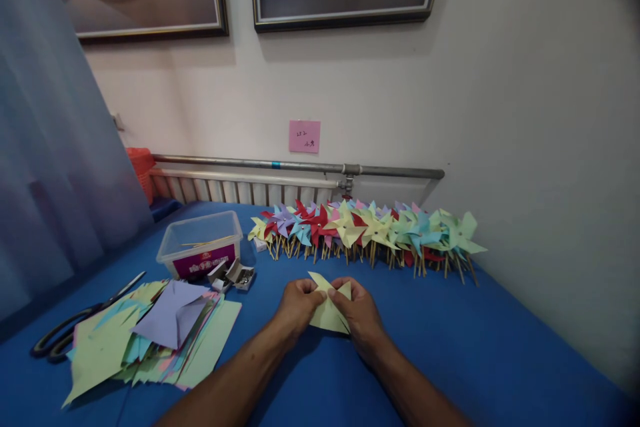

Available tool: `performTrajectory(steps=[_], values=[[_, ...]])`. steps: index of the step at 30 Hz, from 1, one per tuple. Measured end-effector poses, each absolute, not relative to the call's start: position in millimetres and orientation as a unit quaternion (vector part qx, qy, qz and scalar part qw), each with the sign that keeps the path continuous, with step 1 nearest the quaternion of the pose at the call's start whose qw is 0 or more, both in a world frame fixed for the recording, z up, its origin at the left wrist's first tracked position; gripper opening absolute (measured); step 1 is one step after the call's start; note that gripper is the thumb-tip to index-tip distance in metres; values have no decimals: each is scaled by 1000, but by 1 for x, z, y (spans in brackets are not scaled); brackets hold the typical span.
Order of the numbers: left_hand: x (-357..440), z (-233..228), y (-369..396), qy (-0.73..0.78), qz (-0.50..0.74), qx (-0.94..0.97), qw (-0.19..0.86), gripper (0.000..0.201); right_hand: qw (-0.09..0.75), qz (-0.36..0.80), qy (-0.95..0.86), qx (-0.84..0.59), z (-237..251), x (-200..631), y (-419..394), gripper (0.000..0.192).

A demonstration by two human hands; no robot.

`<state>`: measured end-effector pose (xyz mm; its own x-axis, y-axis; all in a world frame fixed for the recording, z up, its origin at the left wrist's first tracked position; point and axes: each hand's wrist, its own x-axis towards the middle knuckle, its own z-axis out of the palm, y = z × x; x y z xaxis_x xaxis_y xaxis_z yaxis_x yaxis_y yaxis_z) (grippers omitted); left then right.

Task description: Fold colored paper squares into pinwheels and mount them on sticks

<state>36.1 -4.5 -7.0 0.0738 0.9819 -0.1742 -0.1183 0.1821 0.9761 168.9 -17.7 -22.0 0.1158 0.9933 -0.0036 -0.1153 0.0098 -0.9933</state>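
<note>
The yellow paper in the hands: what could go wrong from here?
1. Both hands, left hand and right hand, pinch the yellow paper at its folded points; a hard pull might tear it.
2. The pile of cut sheets lies close to the left forearm, which could push it.
3. The scissors lie near the table's edge and might slide off.

Paper square [327, 310]: pale yellow, thin, cut with pointed flaps, two tips folded up toward centre; lies flat on blue surface [450, 333], front middle.
</note>
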Motion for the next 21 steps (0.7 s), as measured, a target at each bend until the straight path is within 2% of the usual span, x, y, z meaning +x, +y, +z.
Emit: performTrajectory(steps=[10, 21], values=[[34, -12, -4, 465, 463, 429, 621, 27, 533, 386, -503, -561, -21, 170, -18, 24], [35, -14, 0, 483, 455, 444, 601, 26, 552, 408, -488, -540, -18, 168, -21, 25]])
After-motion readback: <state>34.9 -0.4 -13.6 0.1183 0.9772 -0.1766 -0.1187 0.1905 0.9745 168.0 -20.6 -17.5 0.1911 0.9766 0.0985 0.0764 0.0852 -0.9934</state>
